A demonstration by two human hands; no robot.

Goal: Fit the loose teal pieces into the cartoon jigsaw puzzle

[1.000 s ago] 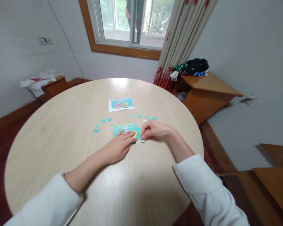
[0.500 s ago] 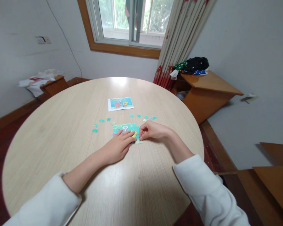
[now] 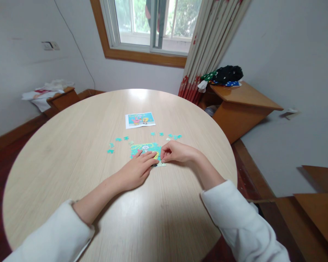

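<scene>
A partly joined jigsaw puzzle (image 3: 150,147) with a cartoon picture lies on the round table. My left hand (image 3: 136,169) rests flat across its lower part, fingers stretched out, hiding some of the picture. At the puzzle's right edge my right hand (image 3: 175,151) is closed in a pinch on a puzzle piece, mostly covered by the fingertips. Loose turquoise puzzle pieces (image 3: 110,151) lie to the left. Several more loose pieces (image 3: 177,137) sit just beyond my right hand. Behind the puzzle lies a reference picture (image 3: 140,120) on white paper.
The round wooden table (image 3: 71,153) fills the middle of the view. A wooden cabinet (image 3: 243,102) with clothes (image 3: 226,75) on it stands at the back right, beside a curtain (image 3: 207,40). White cloth or paper (image 3: 43,95) lies on a wooden piece at the left.
Almost nothing differs. My left hand stays flat on the puzzle, and my right hand keeps its pinch at the right edge with only a tiny shift.
</scene>
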